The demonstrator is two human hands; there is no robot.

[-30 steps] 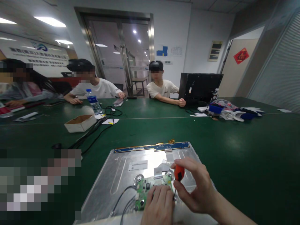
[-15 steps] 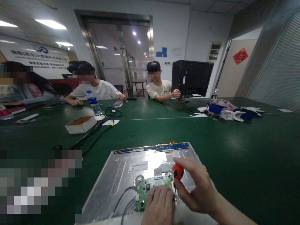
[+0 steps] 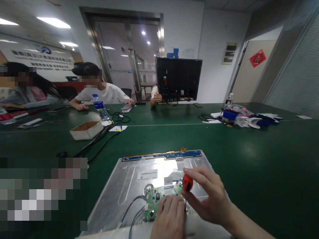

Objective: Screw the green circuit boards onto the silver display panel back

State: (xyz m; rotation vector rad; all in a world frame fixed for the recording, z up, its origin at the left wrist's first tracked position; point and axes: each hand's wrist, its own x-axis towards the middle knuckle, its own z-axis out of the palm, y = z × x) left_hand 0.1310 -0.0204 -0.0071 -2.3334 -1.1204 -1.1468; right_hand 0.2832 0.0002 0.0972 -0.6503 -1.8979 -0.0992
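A screwdriver (image 3: 187, 182) with a red-and-black handle stands upright over the right edge of the green circuit board (image 3: 150, 209). My right hand (image 3: 211, 199) pinches its handle between thumb and fingers. The dark shaft runs down beside my left hand (image 3: 168, 215); its tip is hidden. That left hand lies on the board with its fingers together, its thumb out of sight. Under the board is a silver metal display panel (image 3: 119, 189), with a blue circuit strip (image 3: 147, 157) along its far edge. Dark cables (image 3: 134, 202) leave the board's left side.
Beyond the panel stand an open cardboard box (image 3: 86, 131), black cables (image 3: 104, 137) and a water bottle (image 3: 100, 108). A pile of bags and gloves (image 3: 241, 116) lies at the far right. Across the green table (image 3: 261, 159), a person holds up a black monitor housing (image 3: 179, 79); others sit left.
The screwdriver handle has turned slightly within my right hand's pinch. My left hand stays where it was. The far person has moved the black housing to the left and now sits behind it.
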